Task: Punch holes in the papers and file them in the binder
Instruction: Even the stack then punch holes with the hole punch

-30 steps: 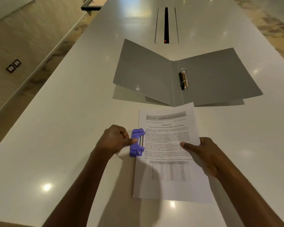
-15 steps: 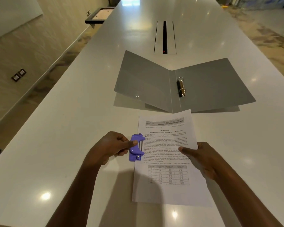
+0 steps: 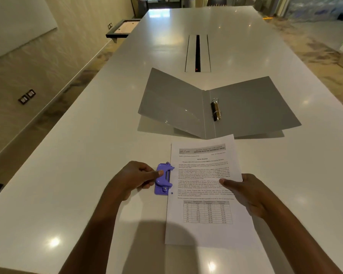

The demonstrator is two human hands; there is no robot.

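My left hand point(image 3: 135, 178) pinches the purple plastic hole punch point(image 3: 163, 179) at the flat printed paper sheet point(image 3: 204, 230)'s left edge; my right hand point(image 3: 251, 192) grips its right edge, near the open grey binder point(image 3: 251, 109).

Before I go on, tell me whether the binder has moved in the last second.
No. The binder still lies open just short of the table slot, spine a little right of it; only the camera shifted.

Binder point(image 3: 255, 107) touching papers' point(image 3: 204, 232) far edge; table point(image 3: 77, 175) room left, right.
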